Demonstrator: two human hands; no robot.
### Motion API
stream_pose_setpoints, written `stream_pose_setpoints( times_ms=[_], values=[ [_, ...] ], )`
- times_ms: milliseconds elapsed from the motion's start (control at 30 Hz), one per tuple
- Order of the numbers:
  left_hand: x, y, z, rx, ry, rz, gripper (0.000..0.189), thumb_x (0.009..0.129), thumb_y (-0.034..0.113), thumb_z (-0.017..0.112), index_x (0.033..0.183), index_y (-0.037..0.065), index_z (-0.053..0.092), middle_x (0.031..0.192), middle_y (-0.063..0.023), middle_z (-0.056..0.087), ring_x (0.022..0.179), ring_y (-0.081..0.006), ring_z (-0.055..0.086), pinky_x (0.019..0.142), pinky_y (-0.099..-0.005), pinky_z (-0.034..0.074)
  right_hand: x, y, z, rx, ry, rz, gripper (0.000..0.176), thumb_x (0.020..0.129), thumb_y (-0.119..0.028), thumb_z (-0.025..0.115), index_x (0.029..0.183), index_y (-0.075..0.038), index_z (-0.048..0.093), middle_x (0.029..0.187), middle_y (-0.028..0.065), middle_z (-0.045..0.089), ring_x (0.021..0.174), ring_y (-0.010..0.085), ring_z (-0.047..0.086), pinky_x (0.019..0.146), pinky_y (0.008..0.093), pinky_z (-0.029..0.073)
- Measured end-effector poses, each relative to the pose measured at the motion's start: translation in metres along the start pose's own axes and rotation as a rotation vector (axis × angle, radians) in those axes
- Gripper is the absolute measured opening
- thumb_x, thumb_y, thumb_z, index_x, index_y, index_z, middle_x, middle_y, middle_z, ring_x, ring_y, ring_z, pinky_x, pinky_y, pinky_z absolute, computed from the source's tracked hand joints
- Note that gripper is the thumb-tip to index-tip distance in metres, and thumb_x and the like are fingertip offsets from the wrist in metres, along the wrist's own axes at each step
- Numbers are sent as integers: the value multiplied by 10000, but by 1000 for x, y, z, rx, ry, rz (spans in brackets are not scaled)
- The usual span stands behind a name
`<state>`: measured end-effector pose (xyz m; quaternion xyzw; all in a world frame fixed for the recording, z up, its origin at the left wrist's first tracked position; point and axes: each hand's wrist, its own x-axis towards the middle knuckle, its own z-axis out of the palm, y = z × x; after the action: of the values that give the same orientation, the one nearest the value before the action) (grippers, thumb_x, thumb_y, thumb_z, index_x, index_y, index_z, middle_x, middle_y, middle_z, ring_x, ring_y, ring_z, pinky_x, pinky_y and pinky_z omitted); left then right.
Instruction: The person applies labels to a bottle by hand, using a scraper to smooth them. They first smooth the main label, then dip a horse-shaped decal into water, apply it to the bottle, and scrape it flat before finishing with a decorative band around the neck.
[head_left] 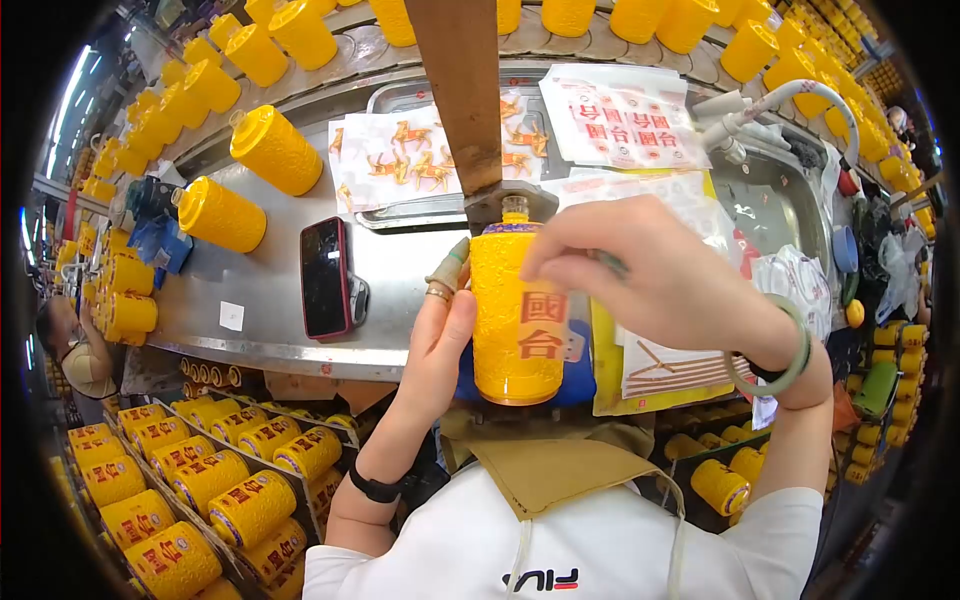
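A yellow embossed bottle [505, 350] with a clear glass neck stands before me, its top at a metal bracket on a brown post. My left hand [435, 345] is curled against the bottle's left side, with a pale cover on one finger and a ring on another. In front of the bottle's right part hangs a clear decal [543, 325] with red characters, its edge reaching past the bottle. My right hand [650, 265] is closed in a pinch at the decal's upper edge, a green finger cover showing behind it. The pinching fingertips partly hide the bottle's shoulder.
Decal sheets with red characters [630, 125] and orange animal figures [405, 155] lie behind the post [460, 90]. Left are a phone [324, 278] and two yellow bottles [275, 150]. A sink [770, 200] with a faucet is right. Bottles fill crates [250, 500] below and the conveyor behind.
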<state>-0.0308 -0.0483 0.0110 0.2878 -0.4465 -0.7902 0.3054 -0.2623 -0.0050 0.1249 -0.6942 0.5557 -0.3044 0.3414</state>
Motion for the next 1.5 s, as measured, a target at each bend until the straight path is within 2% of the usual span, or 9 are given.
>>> stream_pose_setpoints(
  times_ms=[100,267,333,367,500,933,1033,1233,1500],
  values=[
    [2,5,8,207,-49,59,820,994,90,687,1623,-16,172,1552,-170,438,1440,-251,449,1165,-403,409,7,28,23,-109,50,-25,195,964,-131,605,1067,-21,729,973,206,720,909,406,675,806,435,536],
    [3,8,13,248,-70,52,935,928,42,762,1625,-9,142,1523,-177,449,1387,-255,511,1142,-414,442,17,44,27,-347,351,34,216,978,-173,617,1094,-18,712,1027,190,715,973,374,665,849,434,517],
    [2,9,12,115,-72,11,959,918,50,777,1625,-9,133,1522,-172,451,1393,-251,502,1151,-418,435,14,47,29,6,472,137,237,988,-218,630,1082,-12,700,983,174,704,935,316,663,839,406,516],
    [3,7,11,114,-69,9,959,918,50,777,1625,-9,133,1522,-172,451,1393,-251,502,1151,-418,435,12,46,30,75,405,229,302,968,-277,683,1084,2,676,961,141,688,916,237,643,842,363,509],
    [3,7,10,144,-85,-12,968,884,-42,750,1643,49,156,1613,-152,364,1469,-260,407,1195,-427,373,9,55,63,292,347,384,440,900,-343,780,1117,15,643,1028,103,681,951,166,628,856,327,503],
    [5,6,7,75,-104,18,952,908,-6,757,1629,7,136,1579,-158,387,1443,-250,437,1192,-417,383,7,60,72,418,406,375,369,942,-267,759,1152,9,634,1011,74,667,953,127,619,849,294,512],
    [10,14,3,77,-85,3,866,943,24,734,1615,-8,189,1578,-158,394,1455,-250,419,1195,-415,373,-5,64,73,678,431,392,337,987,-213,709,1236,1,633,959,23,641,893,78,577,800,257,478],
    [18,12,5,62,5,-57,745,987,81,704,1589,-10,275,1548,-154,440,1430,-240,444,1181,-399,387,-26,57,97,793,503,432,458,1001,-150,692,1421,-45,541,903,-46,581,840,47,485,772,227,411],
    [19,9,5,48,21,-69,759,978,82,719,1591,7,278,1537,-149,455,1414,-235,462,1176,-402,393,-26,61,105,770,499,368,566,954,-161,755,1451,-53,504,904,-37,594,818,53,476,753,230,400]
  ],
)
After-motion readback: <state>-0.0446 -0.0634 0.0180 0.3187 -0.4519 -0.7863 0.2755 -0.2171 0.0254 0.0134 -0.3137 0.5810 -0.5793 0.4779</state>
